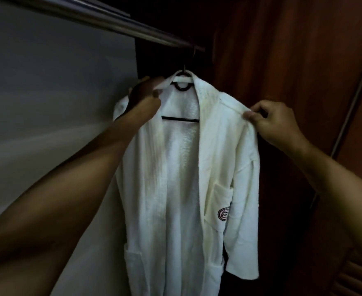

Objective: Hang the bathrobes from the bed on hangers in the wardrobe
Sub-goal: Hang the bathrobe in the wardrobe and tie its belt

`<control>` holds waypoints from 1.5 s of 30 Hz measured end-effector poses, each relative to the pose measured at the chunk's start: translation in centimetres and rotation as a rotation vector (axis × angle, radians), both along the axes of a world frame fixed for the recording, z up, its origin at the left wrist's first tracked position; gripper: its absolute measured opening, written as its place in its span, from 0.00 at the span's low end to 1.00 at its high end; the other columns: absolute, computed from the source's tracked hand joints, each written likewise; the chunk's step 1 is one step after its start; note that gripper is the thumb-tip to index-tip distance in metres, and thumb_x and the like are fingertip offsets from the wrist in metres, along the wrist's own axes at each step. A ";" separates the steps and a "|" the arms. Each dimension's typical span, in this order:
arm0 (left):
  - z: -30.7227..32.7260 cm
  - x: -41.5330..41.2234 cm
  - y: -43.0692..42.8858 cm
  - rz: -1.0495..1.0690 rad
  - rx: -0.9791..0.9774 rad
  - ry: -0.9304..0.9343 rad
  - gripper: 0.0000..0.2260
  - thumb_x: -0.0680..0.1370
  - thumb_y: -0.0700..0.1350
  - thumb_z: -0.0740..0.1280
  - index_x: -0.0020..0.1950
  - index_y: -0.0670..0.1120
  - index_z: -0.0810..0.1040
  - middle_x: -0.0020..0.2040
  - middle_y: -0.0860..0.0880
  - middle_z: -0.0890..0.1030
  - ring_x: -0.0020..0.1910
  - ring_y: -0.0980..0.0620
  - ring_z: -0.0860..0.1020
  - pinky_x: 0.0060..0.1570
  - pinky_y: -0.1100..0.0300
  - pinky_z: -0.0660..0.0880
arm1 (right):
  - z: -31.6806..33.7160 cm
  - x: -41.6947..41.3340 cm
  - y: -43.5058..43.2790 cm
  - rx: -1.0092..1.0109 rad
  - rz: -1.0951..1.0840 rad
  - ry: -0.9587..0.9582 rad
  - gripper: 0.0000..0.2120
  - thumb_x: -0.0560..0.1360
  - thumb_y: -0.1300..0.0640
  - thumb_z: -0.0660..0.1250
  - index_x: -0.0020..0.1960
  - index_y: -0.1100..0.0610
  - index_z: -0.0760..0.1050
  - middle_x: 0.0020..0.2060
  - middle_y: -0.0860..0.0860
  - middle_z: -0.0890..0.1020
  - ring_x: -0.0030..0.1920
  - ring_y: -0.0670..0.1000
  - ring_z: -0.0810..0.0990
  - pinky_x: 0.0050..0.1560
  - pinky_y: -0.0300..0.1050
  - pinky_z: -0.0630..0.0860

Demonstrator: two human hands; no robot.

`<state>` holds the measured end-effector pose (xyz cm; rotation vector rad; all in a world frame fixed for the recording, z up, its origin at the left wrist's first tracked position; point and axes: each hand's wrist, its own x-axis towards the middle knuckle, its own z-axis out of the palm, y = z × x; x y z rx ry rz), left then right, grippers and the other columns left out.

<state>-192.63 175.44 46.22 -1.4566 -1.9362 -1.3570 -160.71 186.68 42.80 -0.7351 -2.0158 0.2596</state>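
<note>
White bathrobe (182, 178) hangs open-fronted on a dark hanger (183, 87), whose hook sits on the metal rail (111, 21) above it. Left hand (143, 92) is just left of the hanger neck, fingers curled round the collar fold. Right hand (271, 122) is out to the right of the hanger and a bit lower, pinching the shoulder seam between thumb and fingers. Robe body drops straight below the hanger. The sleeve and a chest pocket with a logo (222, 212) hang below and right of it. Brown wardrobe door (293, 60) stands right of the hanger, a grey panel (47, 82) left of it. Step looks like squaring the shoulders on the hanger, with this robe nearly done. The bed and any other robes are out of view. The robe looks like thick terry: soft, floppy, fairly heavy, not slippery. It is likely to sag or slide off one end if uneven. The best hold is at the collar and shoulder seams, tugged evenly on both sides.
</note>
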 end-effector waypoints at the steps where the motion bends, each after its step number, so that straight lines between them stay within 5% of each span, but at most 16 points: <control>1: 0.2 0.0 -0.1 -0.008 -0.017 0.019 0.18 0.83 0.40 0.64 0.74 0.44 0.75 0.72 0.44 0.75 0.72 0.47 0.72 0.63 0.74 0.63 | 0.2 0.0 -0.1 -0.019 0.016 0.007 0.06 0.79 0.49 0.71 0.45 0.50 0.80 0.38 0.43 0.81 0.38 0.42 0.78 0.36 0.37 0.69; 8: 0.6 -1.1 0.1 -0.081 -0.058 0.026 0.19 0.82 0.41 0.67 0.74 0.44 0.74 0.72 0.45 0.76 0.72 0.49 0.72 0.58 0.74 0.62 | 1.0 -0.3 0.2 -0.708 0.285 0.280 0.13 0.81 0.57 0.65 0.37 0.52 0.76 0.33 0.47 0.79 0.37 0.49 0.74 0.36 0.43 0.72; 11: 0.7 -1.3 0.0 -0.099 -0.065 0.031 0.19 0.82 0.41 0.67 0.74 0.45 0.75 0.71 0.47 0.77 0.71 0.50 0.73 0.61 0.70 0.65 | 2.0 -0.6 0.1 -0.819 0.298 0.288 0.07 0.77 0.55 0.64 0.45 0.54 0.80 0.43 0.50 0.83 0.47 0.53 0.80 0.47 0.50 0.76; 16: 0.6 -1.5 0.0 -0.119 -0.079 0.021 0.20 0.82 0.42 0.67 0.75 0.46 0.74 0.72 0.47 0.75 0.73 0.50 0.71 0.65 0.65 0.66 | 4.3 -1.7 -0.4 -0.648 0.196 0.363 0.05 0.79 0.57 0.66 0.47 0.55 0.80 0.40 0.47 0.82 0.42 0.48 0.80 0.43 0.45 0.74; 20: 0.7 -1.3 -0.1 -0.116 -0.082 0.023 0.20 0.83 0.42 0.66 0.75 0.45 0.72 0.74 0.45 0.73 0.73 0.48 0.70 0.61 0.69 0.63 | 2.7 -2.1 0.0 -0.626 0.035 0.170 0.10 0.77 0.58 0.70 0.54 0.62 0.82 0.46 0.54 0.84 0.48 0.56 0.81 0.50 0.52 0.77; 22: 0.6 -1.4 -0.3 -0.079 -0.088 0.039 0.20 0.83 0.42 0.65 0.75 0.45 0.72 0.74 0.45 0.74 0.72 0.48 0.71 0.58 0.72 0.62 | 2.8 -2.2 -0.7 -0.325 -0.004 0.089 0.09 0.78 0.60 0.66 0.55 0.59 0.83 0.47 0.53 0.84 0.49 0.55 0.82 0.48 0.47 0.76; 24: 0.1 -1.3 -0.5 -0.035 -0.081 0.075 0.22 0.80 0.42 0.65 0.75 0.48 0.73 0.72 0.45 0.75 0.71 0.47 0.73 0.60 0.70 0.63 | 3.3 -2.8 -2.7 0.069 0.010 0.108 0.14 0.80 0.59 0.62 0.63 0.55 0.80 0.57 0.51 0.83 0.57 0.51 0.81 0.56 0.43 0.75; 28: -1.6 0.0 -0.5 0.085 -0.082 0.086 0.36 0.71 0.43 0.63 0.79 0.58 0.64 0.73 0.42 0.70 0.70 0.39 0.70 0.69 0.45 0.69 | 2.5 -6.3 -3.4 0.562 0.047 -0.309 0.29 0.81 0.54 0.63 0.80 0.50 0.60 0.73 0.54 0.70 0.66 0.58 0.74 0.60 0.53 0.77; 31: -2.5 0.6 0.3 0.298 -0.197 0.207 0.37 0.79 0.44 0.63 0.83 0.57 0.49 0.76 0.39 0.64 0.73 0.36 0.64 0.72 0.37 0.61 | 2.3 -8.0 -1.4 0.579 -0.101 -0.476 0.33 0.81 0.60 0.62 0.82 0.49 0.53 0.76 0.59 0.65 0.62 0.65 0.72 0.56 0.63 0.77; 36: -1.5 -0.2 2.2 0.135 -0.316 0.154 0.38 0.81 0.44 0.65 0.83 0.58 0.46 0.80 0.41 0.59 0.77 0.37 0.62 0.74 0.41 0.63 | 3.4 -8.2 -0.4 0.526 -0.156 -0.453 0.34 0.78 0.64 0.60 0.81 0.50 0.57 0.74 0.59 0.67 0.63 0.67 0.70 0.58 0.65 0.74; 38: -2.4 0.3 2.2 0.147 -0.233 0.160 0.37 0.79 0.49 0.64 0.84 0.55 0.48 0.81 0.40 0.58 0.77 0.37 0.63 0.73 0.39 0.64 | 2.9 -7.7 -0.9 0.505 -0.205 -0.447 0.32 0.78 0.62 0.61 0.81 0.50 0.58 0.75 0.58 0.67 0.67 0.66 0.68 0.61 0.65 0.72; 41: -5.9 1.4 1.0 0.309 0.048 0.084 0.39 0.74 0.41 0.67 0.83 0.49 0.55 0.79 0.38 0.60 0.75 0.35 0.63 0.72 0.39 0.66 | -0.2 -6.8 -3.1 0.578 -0.266 -0.240 0.25 0.79 0.52 0.62 0.76 0.52 0.66 0.71 0.58 0.69 0.68 0.63 0.68 0.62 0.62 0.69; 45: -11.8 4.0 -1.4 0.227 0.258 -0.337 0.29 0.75 0.38 0.66 0.76 0.48 0.66 0.72 0.45 0.72 0.70 0.45 0.72 0.69 0.53 0.70 | -8.3 -8.4 -6.2 0.347 -0.176 0.045 0.31 0.76 0.42 0.68 0.73 0.57 0.67 0.62 0.57 0.74 0.60 0.57 0.73 0.59 0.50 0.71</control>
